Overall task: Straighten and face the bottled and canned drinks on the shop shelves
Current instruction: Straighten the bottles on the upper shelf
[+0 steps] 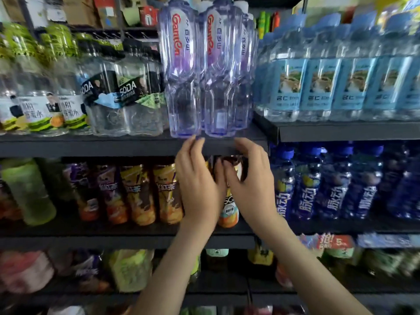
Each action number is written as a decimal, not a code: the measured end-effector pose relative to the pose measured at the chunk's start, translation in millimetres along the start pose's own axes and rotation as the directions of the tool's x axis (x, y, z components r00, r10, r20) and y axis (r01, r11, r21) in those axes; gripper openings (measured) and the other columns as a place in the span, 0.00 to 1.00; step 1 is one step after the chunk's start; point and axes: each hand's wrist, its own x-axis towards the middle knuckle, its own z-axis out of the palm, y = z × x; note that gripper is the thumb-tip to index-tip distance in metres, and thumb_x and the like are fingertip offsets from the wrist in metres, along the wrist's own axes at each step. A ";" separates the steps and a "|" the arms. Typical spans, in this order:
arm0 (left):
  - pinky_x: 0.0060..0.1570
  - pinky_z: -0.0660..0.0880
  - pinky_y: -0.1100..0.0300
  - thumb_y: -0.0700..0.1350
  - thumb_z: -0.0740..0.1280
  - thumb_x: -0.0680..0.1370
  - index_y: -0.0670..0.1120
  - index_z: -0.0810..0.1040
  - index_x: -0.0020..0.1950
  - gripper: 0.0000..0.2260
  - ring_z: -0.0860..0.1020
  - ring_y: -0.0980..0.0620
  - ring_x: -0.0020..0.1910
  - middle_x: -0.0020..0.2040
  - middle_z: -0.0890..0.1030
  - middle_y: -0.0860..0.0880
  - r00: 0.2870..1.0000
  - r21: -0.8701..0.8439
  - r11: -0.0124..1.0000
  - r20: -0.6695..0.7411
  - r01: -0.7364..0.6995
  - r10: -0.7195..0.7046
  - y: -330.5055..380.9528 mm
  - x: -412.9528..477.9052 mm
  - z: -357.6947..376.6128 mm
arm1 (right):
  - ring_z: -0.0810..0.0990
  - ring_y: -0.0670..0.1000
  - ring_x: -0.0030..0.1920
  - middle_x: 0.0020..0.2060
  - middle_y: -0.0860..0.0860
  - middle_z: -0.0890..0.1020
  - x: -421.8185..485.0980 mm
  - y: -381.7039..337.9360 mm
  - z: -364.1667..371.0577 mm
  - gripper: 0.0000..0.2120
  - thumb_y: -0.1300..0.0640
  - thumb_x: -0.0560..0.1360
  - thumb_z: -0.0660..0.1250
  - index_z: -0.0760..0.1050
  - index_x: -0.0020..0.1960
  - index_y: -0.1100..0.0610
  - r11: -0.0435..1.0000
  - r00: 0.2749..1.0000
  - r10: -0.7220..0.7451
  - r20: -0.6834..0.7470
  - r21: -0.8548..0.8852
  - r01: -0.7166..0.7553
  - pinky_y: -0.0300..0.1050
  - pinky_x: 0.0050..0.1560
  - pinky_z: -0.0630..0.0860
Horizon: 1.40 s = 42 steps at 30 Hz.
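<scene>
Bottle (229, 210) (orange-and-white label, dark top) stands on middle shelf (113, 233), between tea bottles (147, 192) and blue bottles (329, 189). Both hands on it. Right hand (252, 178) grasps its upper part, fingers curled round. Left hand (200, 185) rests against its left side, fingers straight, tips at upper shelf edge (91, 144).

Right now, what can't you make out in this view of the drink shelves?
- Head view: the bottle between the hands is mostly covered by the left hand and right hand; label unreadable.
- Whether the left hand grips it: its fingers' far side is hidden.
- The tall water bottles: caps cut off by the top edge.
- The bottom-shelf drinks: too blurred to identify.
</scene>
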 end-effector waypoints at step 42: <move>0.43 0.72 0.56 0.46 0.70 0.73 0.39 0.72 0.58 0.17 0.77 0.46 0.50 0.54 0.77 0.43 0.449 0.269 0.554 0.364 0.788 -0.816 114.2 -317.6 165.9 | 0.76 0.52 0.50 0.52 0.54 0.79 -230.7 279.8 -222.4 0.14 0.62 0.76 0.64 0.72 0.61 0.60 0.493 0.401 0.854 0.330 -0.271 -0.826 0.40 0.46 0.67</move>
